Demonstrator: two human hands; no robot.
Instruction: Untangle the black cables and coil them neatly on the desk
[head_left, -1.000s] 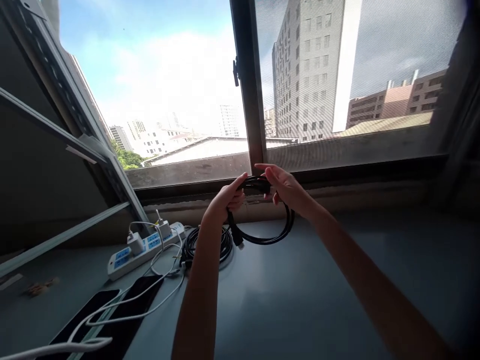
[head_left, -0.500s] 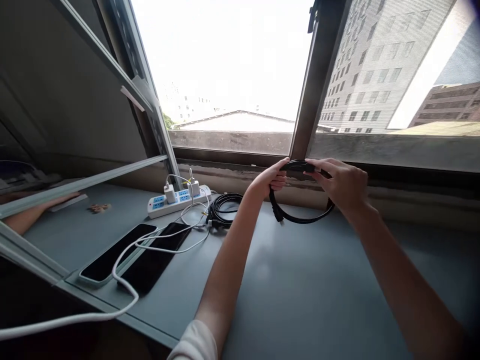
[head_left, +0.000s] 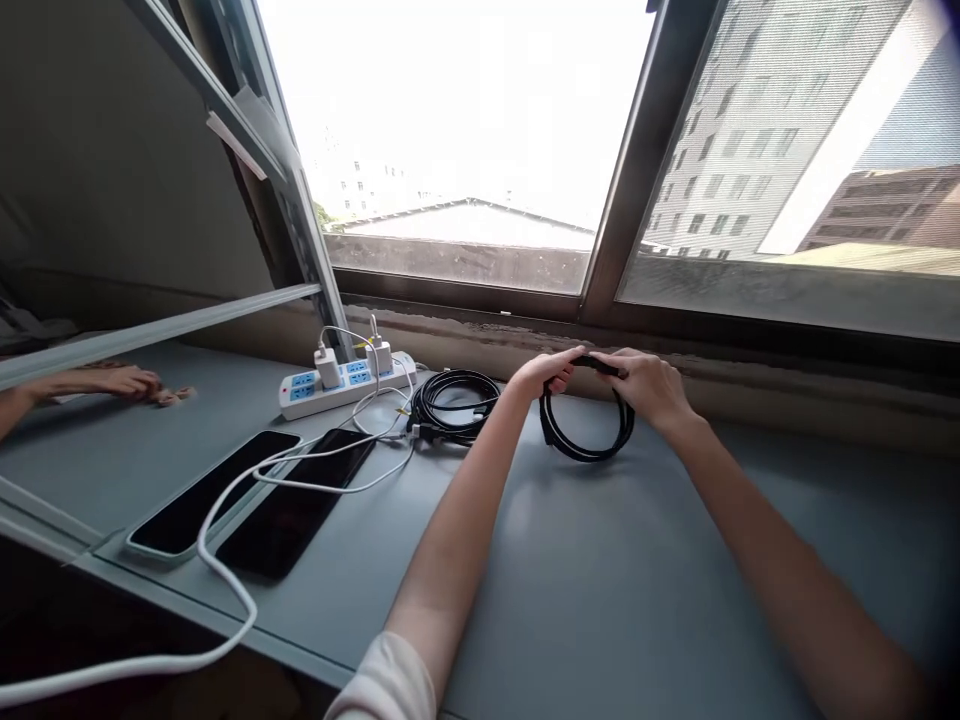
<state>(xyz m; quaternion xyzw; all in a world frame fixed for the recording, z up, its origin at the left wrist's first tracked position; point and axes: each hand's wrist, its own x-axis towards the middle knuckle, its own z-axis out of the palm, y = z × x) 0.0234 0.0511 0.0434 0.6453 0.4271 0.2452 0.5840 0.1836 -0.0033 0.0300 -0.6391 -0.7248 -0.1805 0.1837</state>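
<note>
A black cable point(head_left: 587, 456), wound into a round coil, hangs upright between my two hands just above the grey table point(head_left: 600, 590). My left hand point(head_left: 545, 374) pinches the top of the coil from the left, thumb along the cable. From the right, my right hand point(head_left: 646, 385) grips the same top part with its fingers bent over it. The lower part of the loop hangs close to the tabletop; I cannot tell whether it touches. Left of my left forearm lies a second coiled black cable point(head_left: 450, 405), partly hidden by that arm.
A white power strip point(head_left: 349, 388) with two chargers stands at the back. Two dark phones, one in a pale case point(head_left: 217, 490), lie in front, crossed by white cables point(head_left: 225, 570). Another person's hand point(head_left: 124, 382) touches small brown pieces beyond the metal frame point(head_left: 165, 328). A window is behind.
The held cable has gone from a loose loop to a smaller, rounder coil, lowered toward the table. My right hand has moved closer to my left. The other person's hand has reached the brown pieces.
</note>
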